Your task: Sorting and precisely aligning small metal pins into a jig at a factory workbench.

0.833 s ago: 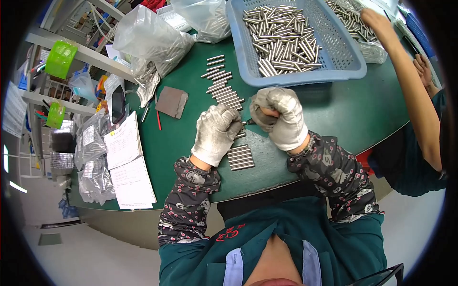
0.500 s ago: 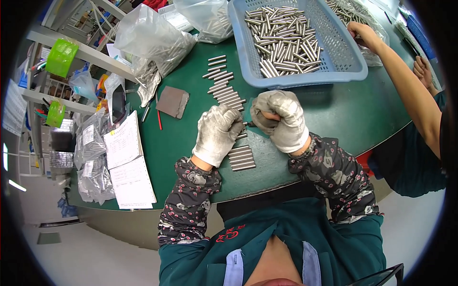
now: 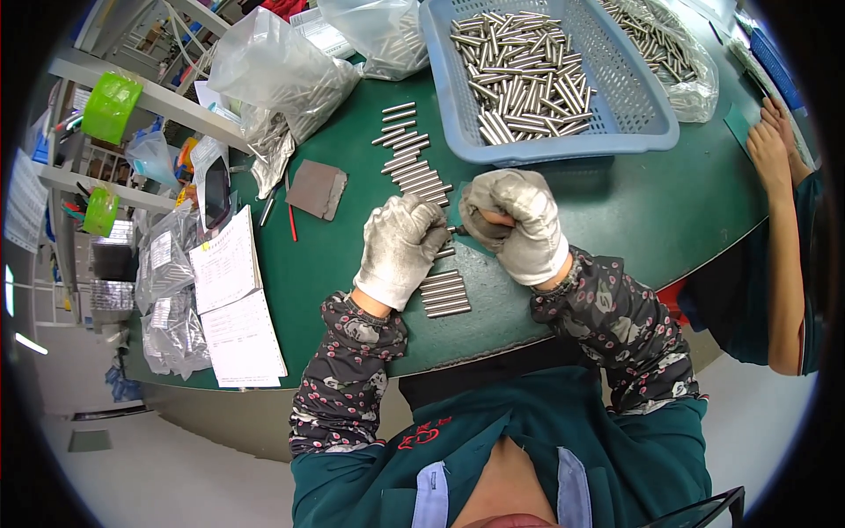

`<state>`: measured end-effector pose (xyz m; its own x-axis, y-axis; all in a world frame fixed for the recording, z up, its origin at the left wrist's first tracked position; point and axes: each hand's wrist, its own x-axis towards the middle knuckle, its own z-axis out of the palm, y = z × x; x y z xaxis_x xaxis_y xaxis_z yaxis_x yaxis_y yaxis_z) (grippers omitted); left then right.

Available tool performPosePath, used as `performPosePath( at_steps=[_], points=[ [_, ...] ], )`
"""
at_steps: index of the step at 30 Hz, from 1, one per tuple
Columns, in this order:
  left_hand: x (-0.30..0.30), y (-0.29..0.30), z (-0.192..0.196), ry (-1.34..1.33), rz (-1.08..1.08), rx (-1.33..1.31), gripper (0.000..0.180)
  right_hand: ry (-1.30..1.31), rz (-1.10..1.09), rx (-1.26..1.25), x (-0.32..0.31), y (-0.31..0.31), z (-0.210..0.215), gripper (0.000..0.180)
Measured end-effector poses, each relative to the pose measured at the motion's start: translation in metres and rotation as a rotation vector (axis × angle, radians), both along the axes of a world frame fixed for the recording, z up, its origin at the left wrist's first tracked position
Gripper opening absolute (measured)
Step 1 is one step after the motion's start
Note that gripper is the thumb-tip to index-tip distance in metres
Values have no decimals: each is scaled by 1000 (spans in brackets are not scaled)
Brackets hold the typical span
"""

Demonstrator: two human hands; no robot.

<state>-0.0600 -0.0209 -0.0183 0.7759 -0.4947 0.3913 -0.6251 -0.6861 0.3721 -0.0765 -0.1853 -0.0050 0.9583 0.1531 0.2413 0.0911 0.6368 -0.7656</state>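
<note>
Both my hands wear whitish-grey work gloves, and their fingers are curled closed, knuckles up. My left hand [image 3: 400,246] rests over the column of metal pins. My right hand [image 3: 519,220] is just to its right, a small gap apart. A small dark piece [image 3: 456,230] shows between the two sets of fingertips; what each hand grips is mostly hidden. Beyond my left hand, a staggered row of steel pins [image 3: 409,154] lies on the green table. Nearer to me, several more pins [image 3: 445,293] lie side by side.
A blue plastic basket [image 3: 563,151] holds many loose pins. Clear bags of pins [image 3: 282,75] stand at the back left, with another bag [image 3: 678,66] behind the basket. A brown square pad [image 3: 317,189], a red stick [image 3: 292,220] and an open notebook [image 3: 242,304] lie left. A co-worker's hands [image 3: 770,145] are at right.
The co-worker's arm has drawn back from the bag of pins toward the right edge, and their hands are now together. My own hands have hardly moved.
</note>
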Motion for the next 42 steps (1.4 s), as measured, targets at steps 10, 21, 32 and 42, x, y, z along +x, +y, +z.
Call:
performPosePath(
  at_steps=[10, 21, 32, 42],
  points=[
    [3, 1, 0, 38, 5, 46, 17, 67, 6, -51, 3, 9, 7, 43],
    [-1, 1, 0, 10, 25, 66, 17, 8, -21, -95, 4, 6, -3, 50],
    [-1, 3, 1, 9, -7, 24, 18, 36, 101, 62, 6, 1, 4, 50],
    [0, 3, 3, 15, -19, 14, 16, -10, 23, 82, 6, 0, -2, 49]
  ],
)
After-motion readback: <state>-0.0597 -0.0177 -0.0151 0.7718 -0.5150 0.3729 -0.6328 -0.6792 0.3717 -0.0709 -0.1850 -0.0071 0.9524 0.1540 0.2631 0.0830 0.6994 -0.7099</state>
